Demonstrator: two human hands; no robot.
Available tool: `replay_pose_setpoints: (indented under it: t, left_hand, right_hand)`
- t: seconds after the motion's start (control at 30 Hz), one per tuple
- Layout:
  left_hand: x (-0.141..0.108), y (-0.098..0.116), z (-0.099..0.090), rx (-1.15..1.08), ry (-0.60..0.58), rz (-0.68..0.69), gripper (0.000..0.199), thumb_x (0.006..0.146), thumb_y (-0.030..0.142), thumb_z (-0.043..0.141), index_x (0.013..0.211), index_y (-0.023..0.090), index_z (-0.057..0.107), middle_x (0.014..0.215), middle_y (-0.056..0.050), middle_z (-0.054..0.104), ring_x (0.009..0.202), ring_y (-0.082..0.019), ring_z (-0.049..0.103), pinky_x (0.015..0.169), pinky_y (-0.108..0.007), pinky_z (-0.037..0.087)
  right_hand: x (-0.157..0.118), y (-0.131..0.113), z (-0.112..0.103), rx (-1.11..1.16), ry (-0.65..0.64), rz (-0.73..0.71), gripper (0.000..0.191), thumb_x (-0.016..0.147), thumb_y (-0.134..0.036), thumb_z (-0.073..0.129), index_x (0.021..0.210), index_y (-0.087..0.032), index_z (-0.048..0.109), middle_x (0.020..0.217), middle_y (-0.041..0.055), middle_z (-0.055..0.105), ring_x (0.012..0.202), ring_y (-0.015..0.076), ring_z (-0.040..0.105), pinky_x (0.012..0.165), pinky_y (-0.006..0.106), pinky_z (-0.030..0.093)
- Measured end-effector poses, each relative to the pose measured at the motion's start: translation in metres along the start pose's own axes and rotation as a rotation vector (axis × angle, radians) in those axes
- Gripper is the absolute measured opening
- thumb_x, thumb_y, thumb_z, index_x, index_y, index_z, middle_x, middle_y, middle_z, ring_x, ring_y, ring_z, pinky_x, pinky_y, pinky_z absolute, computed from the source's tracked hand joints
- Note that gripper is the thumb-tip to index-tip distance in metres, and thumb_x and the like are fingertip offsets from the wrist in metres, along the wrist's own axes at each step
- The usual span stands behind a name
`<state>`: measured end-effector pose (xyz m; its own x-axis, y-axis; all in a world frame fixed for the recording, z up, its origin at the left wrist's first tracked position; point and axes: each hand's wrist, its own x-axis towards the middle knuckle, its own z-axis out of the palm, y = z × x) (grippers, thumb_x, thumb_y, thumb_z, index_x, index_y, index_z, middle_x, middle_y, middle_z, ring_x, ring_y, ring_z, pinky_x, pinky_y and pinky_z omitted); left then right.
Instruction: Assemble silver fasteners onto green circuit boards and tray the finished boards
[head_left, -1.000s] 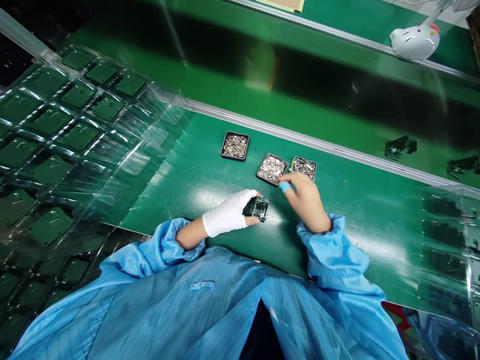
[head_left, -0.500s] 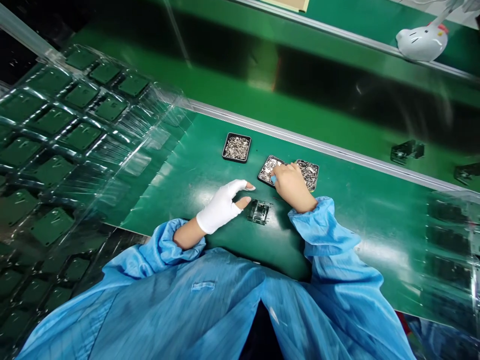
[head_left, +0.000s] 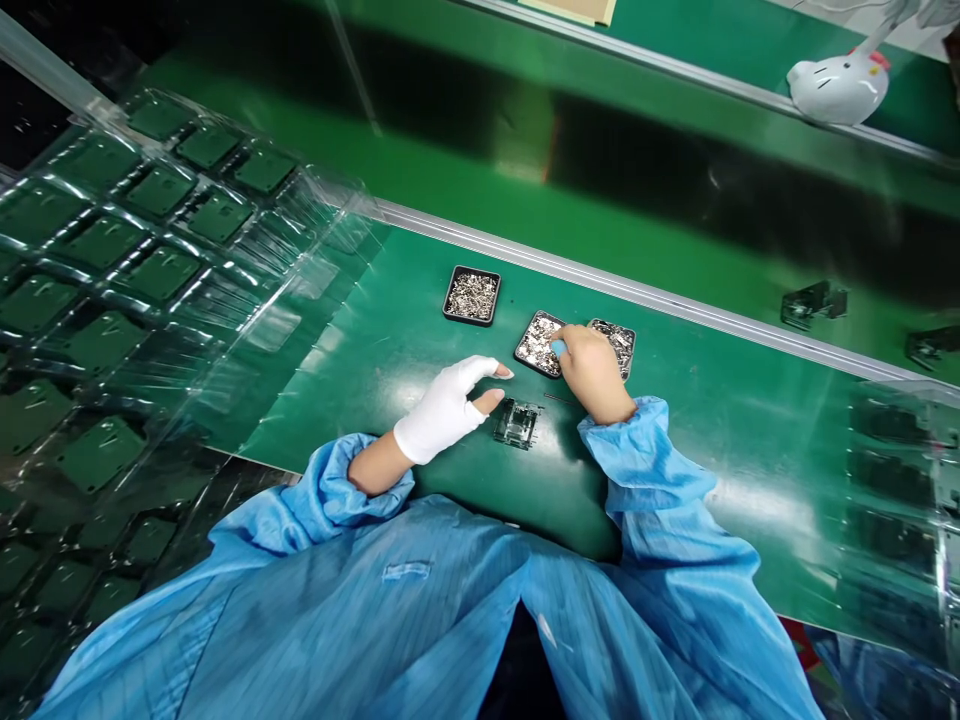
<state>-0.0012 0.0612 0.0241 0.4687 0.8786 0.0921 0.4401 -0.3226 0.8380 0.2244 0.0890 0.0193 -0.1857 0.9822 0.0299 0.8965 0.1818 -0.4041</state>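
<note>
My left hand (head_left: 445,408), in a white glove with bare thumb and fingertips, is open beside a small dark plastic-and-metal assembly (head_left: 516,424) on the green mat. Its thumb and forefinger are apart. My right hand (head_left: 595,370), with a blue cover on one fingertip, is bent over the edge of a small black tray of shiny metal parts (head_left: 538,341). Those fingers are drawn together; whatever they hold is hidden. Partly behind that hand is a second tray of small metal parts (head_left: 619,345). A thin dark rod (head_left: 561,399) lies near the right wrist.
Another black tray of metal bits (head_left: 472,296) stands further left. Clear plastic trays with pockets (head_left: 161,270) cover the left side; more (head_left: 896,480) lie at right. Beyond a metal rail (head_left: 517,254) are dark assemblies (head_left: 814,303) and a white lamp base (head_left: 838,88).
My right hand has shifted slightly right and drawn its fingers back across the middle tray, uncovering more of its parts. My left hand and the assembly stay nearly in place.
</note>
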Motion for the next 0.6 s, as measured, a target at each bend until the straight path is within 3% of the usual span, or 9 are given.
replay_pose_setpoints:
  t: [0.07,0.13,0.23,0.3,0.47,0.6]
  left_hand:
    - [0.002,0.002,0.0,-0.002,0.011,0.0,0.02,0.087,0.028,0.052,0.1,0.017,0.061,0.103,-0.005,0.068,0.093,-0.018,0.064,0.088,-0.034,0.052]
    - [0.004,0.005,0.001,0.012,0.036,0.003,0.017,0.087,0.025,0.05,0.096,0.018,0.063,0.099,-0.004,0.068,0.087,-0.016,0.065,0.082,-0.032,0.053]
    - [0.007,0.011,0.006,0.044,0.072,0.057,0.015,0.087,0.022,0.052,0.091,0.018,0.065,0.094,-0.003,0.068,0.087,-0.016,0.064,0.081,-0.03,0.053]
    - [0.009,0.015,0.011,0.024,0.071,0.088,0.012,0.085,0.023,0.055,0.091,0.019,0.065,0.09,-0.002,0.068,0.083,-0.016,0.065,0.078,-0.029,0.053]
    - [0.007,0.022,0.019,-0.07,0.06,0.081,0.013,0.085,0.03,0.058,0.087,0.018,0.063,0.08,0.0,0.063,0.068,-0.013,0.062,0.064,-0.026,0.05]
    - [0.003,0.025,0.016,-0.017,0.015,0.161,0.024,0.089,0.037,0.053,0.078,0.018,0.063,0.075,-0.001,0.061,0.068,-0.013,0.059,0.064,-0.026,0.048]
  right_hand:
    - [-0.007,0.0,0.0,0.258,0.09,0.039,0.02,0.086,-0.014,0.042,0.091,-0.015,0.061,0.095,0.011,0.067,0.09,0.0247,0.059,0.086,0.038,0.043]
    - [-0.017,-0.004,-0.001,0.593,0.1,0.073,0.014,0.088,-0.023,0.045,0.088,-0.018,0.058,0.087,0.0059,0.066,0.081,0.0206,0.06,0.077,0.034,0.047]
    - [-0.034,-0.017,-0.002,1.029,-0.053,0.059,0.015,0.088,-0.034,0.053,0.085,-0.02,0.057,0.075,0.0009,0.063,0.068,0.0154,0.057,0.066,0.029,0.048]
    - [-0.045,-0.028,-0.001,1.202,-0.148,0.05,0.016,0.087,-0.036,0.058,0.084,-0.02,0.057,0.073,-0.0001,0.061,0.065,0.0136,0.056,0.064,0.027,0.048]
    - [-0.062,-0.047,0.005,1.4,-0.115,0.135,0.029,0.081,-0.045,0.068,0.09,-0.023,0.051,0.069,-0.0036,0.057,0.059,0.0121,0.055,0.058,0.025,0.05]
    - [-0.068,-0.05,0.002,1.318,-0.084,0.131,0.03,0.081,-0.048,0.067,0.087,-0.023,0.053,0.068,-0.0036,0.056,0.058,0.0115,0.055,0.057,0.024,0.048]
